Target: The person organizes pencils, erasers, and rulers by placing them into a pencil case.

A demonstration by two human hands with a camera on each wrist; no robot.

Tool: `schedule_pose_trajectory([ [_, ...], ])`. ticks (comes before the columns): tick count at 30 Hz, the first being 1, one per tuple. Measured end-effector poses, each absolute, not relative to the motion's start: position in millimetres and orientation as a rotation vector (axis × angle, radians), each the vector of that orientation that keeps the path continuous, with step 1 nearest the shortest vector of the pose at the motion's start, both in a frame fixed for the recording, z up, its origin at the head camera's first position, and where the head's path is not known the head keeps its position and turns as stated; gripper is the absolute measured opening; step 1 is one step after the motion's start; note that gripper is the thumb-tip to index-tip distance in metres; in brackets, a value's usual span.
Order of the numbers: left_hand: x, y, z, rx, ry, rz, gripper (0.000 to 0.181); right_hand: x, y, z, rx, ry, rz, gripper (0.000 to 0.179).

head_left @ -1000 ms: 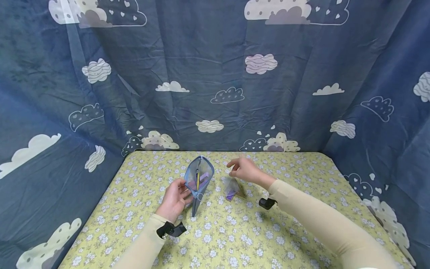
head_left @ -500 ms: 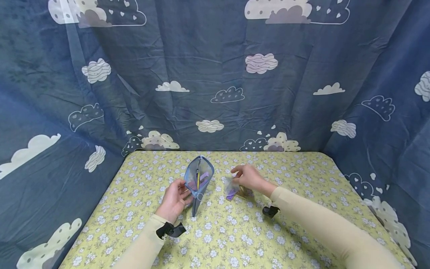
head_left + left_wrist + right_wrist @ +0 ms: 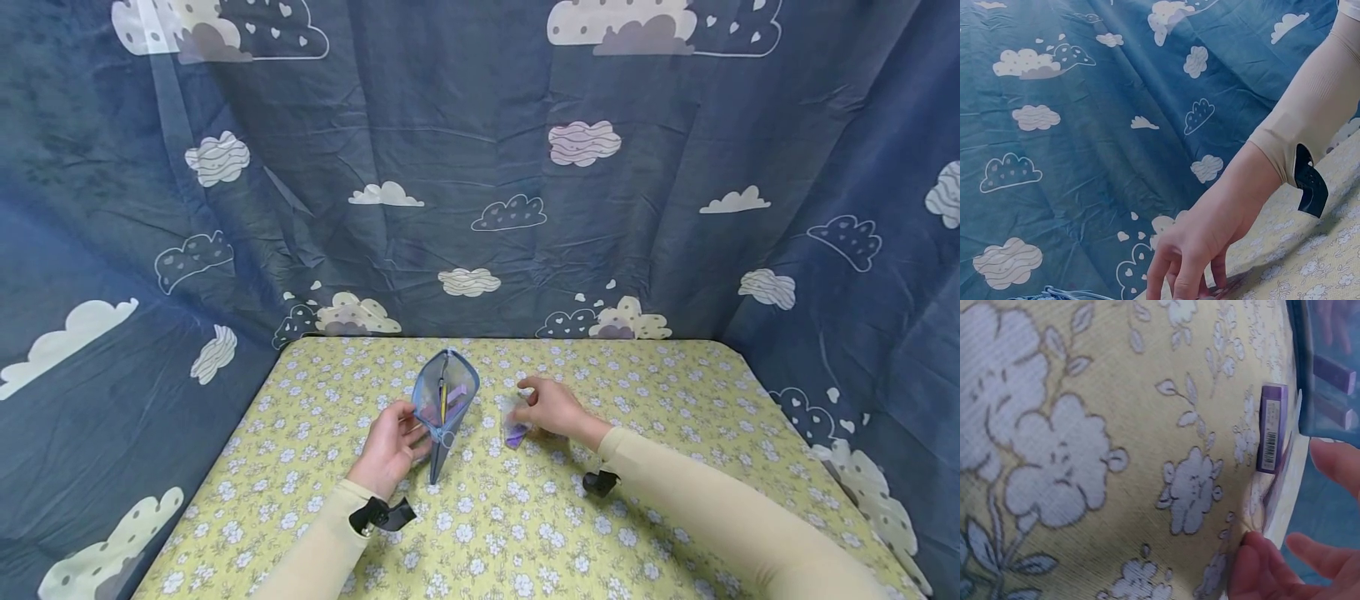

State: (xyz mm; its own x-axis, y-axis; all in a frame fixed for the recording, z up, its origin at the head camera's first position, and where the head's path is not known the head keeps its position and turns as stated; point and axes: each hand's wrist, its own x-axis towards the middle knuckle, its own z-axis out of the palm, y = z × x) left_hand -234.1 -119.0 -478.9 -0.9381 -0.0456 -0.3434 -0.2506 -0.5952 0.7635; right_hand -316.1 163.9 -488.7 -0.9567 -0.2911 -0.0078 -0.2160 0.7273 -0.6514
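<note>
My left hand [image 3: 386, 447] holds the near-left side of an unzipped see-through pencil pouch [image 3: 425, 387] with blue edging, fingers bent behind it and thumb at the rim. Inside the pouch show a yellow-and-dark pen [image 3: 443, 402] and purple boxes [image 3: 1335, 374]. To the right, my right hand [image 3: 558, 408] reaches down over a thin clear piece [image 3: 510, 410] on the table, its fingertips right at it and spread apart. Against that piece lies a small purple box [image 3: 1274, 428] with a barcode label. The left wrist view shows my right hand [image 3: 1200, 228] pointing down, its fingertips cut off below.
A flowered yellow cloth [image 3: 480, 533] covers the table. Dark blue curtains with cloud prints [image 3: 480, 250] rise behind it and at both sides. Each wrist carries a black strap mount, such as the left wrist mount [image 3: 382, 514].
My right hand has come down and slightly closer over the clear piece and purple box, fingertips now at it. The left hand and pouch have stayed put.
</note>
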Motion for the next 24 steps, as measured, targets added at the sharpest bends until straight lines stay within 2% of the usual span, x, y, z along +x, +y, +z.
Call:
schedule_pose_trajectory([
  [15, -233, -119, -480, -0.533, 1.339, 2.656, 0.013, -315, 160, -498, -0.439, 2.904, -0.956, 0.081],
  [24, -232, -120, -482, -0.516, 1.355, 2.645, 0.019, -314, 160, -502, -0.435, 2.864, -1.043, 0.070],
])
